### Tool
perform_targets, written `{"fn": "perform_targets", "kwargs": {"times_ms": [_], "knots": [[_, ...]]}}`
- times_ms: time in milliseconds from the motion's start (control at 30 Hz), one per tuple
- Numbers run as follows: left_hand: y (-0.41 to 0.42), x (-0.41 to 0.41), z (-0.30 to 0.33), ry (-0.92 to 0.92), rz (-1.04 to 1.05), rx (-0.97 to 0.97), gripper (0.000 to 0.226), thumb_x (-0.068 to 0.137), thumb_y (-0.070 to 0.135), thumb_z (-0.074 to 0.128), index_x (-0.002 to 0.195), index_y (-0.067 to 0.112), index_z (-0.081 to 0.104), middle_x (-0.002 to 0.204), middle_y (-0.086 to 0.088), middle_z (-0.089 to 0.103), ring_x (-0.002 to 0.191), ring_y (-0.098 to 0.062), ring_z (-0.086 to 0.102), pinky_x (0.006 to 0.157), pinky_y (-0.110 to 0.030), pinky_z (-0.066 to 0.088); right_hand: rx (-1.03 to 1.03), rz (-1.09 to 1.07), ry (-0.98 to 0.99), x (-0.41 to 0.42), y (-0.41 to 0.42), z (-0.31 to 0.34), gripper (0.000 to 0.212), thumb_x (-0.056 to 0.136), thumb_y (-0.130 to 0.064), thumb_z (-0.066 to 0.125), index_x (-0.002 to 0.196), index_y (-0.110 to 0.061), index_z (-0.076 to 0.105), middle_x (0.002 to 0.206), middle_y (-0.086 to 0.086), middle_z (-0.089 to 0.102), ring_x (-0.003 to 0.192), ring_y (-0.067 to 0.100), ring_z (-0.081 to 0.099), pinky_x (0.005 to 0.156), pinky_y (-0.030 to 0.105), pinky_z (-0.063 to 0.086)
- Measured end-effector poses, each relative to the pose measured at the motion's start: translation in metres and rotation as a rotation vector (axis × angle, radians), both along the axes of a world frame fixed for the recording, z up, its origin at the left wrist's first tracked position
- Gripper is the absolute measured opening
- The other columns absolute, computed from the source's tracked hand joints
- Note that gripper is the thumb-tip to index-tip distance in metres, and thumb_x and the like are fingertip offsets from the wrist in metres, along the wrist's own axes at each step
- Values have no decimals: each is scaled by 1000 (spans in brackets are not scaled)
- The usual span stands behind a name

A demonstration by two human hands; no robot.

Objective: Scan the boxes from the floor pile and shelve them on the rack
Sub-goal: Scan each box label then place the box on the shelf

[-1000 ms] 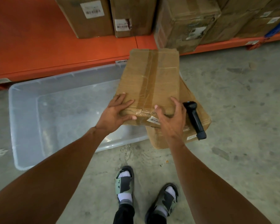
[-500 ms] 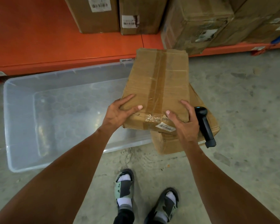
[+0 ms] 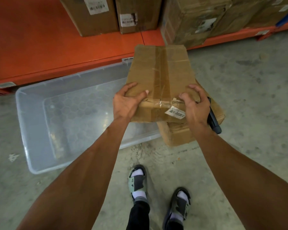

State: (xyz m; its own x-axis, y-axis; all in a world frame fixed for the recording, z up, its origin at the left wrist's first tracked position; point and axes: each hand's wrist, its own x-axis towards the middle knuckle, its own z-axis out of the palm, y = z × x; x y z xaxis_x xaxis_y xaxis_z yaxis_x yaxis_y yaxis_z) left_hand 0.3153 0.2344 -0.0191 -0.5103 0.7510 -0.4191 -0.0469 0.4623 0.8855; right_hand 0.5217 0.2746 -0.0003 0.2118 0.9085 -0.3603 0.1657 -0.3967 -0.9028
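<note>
The taped box (image 3: 160,77) is gripped at its near corners by the left hand (image 3: 126,103) and right hand (image 3: 196,107), fingers (image 3: 192,87) clamped over the top edge; bare floor (image 3: 249,90) lies rightward.

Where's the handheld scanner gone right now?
The black scanner lies on the lower cardboard box on the floor, right of centre in the head view, mostly hidden behind the right hand.

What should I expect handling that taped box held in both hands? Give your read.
The taped box probably flexes somewhat: its near edge looks crumpled and torn. It seems fairly light, since the left hand and right hand carry it by one end. The glossy tape may be slick; grip the bare cardboard.
</note>
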Motion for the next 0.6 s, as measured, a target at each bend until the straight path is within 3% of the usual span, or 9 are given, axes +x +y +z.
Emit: {"fn": "perform_targets", "kwargs": {"times_ms": [67,167,267,433,500,600], "knots": [[-5,-1,29,30,9,-4,51,66,39,90,114,29,73,119,10,67,108,-5,63,96,-23,53,0,-4,0,-1,-4,25,36,77,-18,79,108,-35,73,104,-16,69,74,-2,71,68,26,58],[-19,-2,79,73,6,-6,49,67,42,88,112,30,73,119,7,68,108,-7,64,98,-28,53,-7,14,-11,-2,-17,70,37,72,-25,79,105,-39,73,113,-4,72,82,12,74,72,34,62],[-36,1,138,118,15,-1,49,65,46,87,110,32,73,115,9,69,104,-6,66,96,-28,54,-6,28,-14,3,-31,124,36,72,-29,78,106,-42,72,113,-3,73,92,18,73,76,33,62],[-58,19,253,232,41,79,47,68,44,86,112,30,74,113,10,68,104,-3,63,92,-15,49,79,51,0,18,-47,224,34,72,-38,77,105,-43,71,104,-12,72,93,11,69,85,34,58],[-72,33,298,290,44,108,48,68,47,84,112,31,74,115,11,67,109,-7,61,97,-20,48,137,63,23,29,-56,268,32,75,-33,77,106,-38,72,98,-18,69,87,6,65,82,28,55],[-92,50,361,374,83,181,51,64,54,81,110,33,74,112,13,69,112,-8,60,102,-26,47,234,89,43,47,-69,329,32,78,-29,76,109,-33,73,106,-18,69,97,6,64,86,24,51]]}}
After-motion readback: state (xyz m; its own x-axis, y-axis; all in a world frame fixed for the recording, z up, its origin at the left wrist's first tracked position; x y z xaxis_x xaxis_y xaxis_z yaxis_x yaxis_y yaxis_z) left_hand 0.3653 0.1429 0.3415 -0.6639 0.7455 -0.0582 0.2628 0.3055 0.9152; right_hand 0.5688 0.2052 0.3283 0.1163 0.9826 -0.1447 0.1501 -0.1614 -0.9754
